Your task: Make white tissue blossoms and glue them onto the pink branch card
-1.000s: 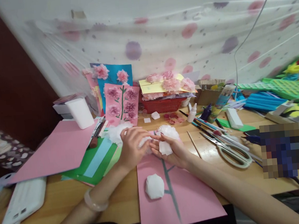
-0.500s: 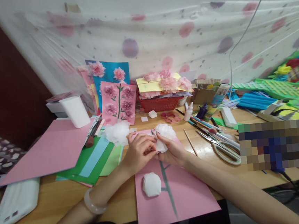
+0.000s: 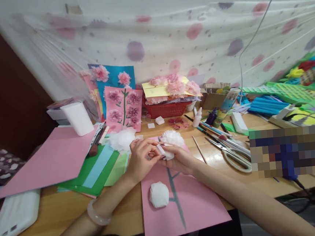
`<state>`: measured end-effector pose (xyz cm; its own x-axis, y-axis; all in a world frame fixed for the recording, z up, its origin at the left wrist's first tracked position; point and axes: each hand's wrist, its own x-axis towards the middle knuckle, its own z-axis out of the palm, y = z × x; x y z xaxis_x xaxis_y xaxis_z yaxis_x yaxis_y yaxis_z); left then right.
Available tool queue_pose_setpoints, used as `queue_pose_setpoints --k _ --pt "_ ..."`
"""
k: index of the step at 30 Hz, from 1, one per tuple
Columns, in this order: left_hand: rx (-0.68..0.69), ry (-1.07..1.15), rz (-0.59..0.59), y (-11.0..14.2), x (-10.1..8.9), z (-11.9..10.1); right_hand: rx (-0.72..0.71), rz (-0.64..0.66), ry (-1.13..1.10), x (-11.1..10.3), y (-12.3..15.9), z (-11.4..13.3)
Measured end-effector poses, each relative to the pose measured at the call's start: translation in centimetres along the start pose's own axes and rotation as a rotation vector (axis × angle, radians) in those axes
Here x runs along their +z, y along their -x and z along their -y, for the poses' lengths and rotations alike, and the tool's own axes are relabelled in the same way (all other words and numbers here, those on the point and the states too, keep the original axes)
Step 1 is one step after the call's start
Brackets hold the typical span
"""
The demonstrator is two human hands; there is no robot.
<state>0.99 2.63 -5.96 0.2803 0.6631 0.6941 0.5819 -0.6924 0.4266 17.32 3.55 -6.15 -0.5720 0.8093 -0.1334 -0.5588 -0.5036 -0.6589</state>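
Note:
Over a pink paper sheet (image 3: 201,209) with a painted grey-green stem, my two hands meet at a small piece of white tissue paper (image 3: 168,153). My left hand (image 3: 144,157) pinches the paper's left side between thumb and fingers. From the right, my right hand (image 3: 180,159) grips the same piece, thumb on top. Just behind them, a fluffy white paper flower (image 3: 172,137) lies on the sheet's far part. Nearer to me, a rounded white folded-paper piece (image 3: 158,194) rests left of the stem.
Scissors (image 3: 229,154), a wooden stick (image 3: 199,149) and a white glue bottle (image 3: 197,117) are on the right. Green paper sheets (image 3: 96,178) and a white tissue heap (image 3: 122,140) lie left. Behind stand a red basket (image 3: 168,110) and a pink flower picture (image 3: 124,110).
My left fingers have shifted slightly on the tissue paper, and a folded white edge now shows between both hands. The whole view has moved a little.

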Motion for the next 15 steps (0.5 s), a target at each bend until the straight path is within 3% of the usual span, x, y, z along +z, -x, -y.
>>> queue_pose_setpoints --k 9,15 --pt "0.030 -0.026 -0.033 -0.12 -0.04 -0.06 -0.031 0.030 0.035 -0.01 0.02 -0.05" --pt "0.048 -0.013 -0.054 -0.17 -0.11 -0.05 -0.041 -0.049 0.075 0.10 0.12 -0.03"
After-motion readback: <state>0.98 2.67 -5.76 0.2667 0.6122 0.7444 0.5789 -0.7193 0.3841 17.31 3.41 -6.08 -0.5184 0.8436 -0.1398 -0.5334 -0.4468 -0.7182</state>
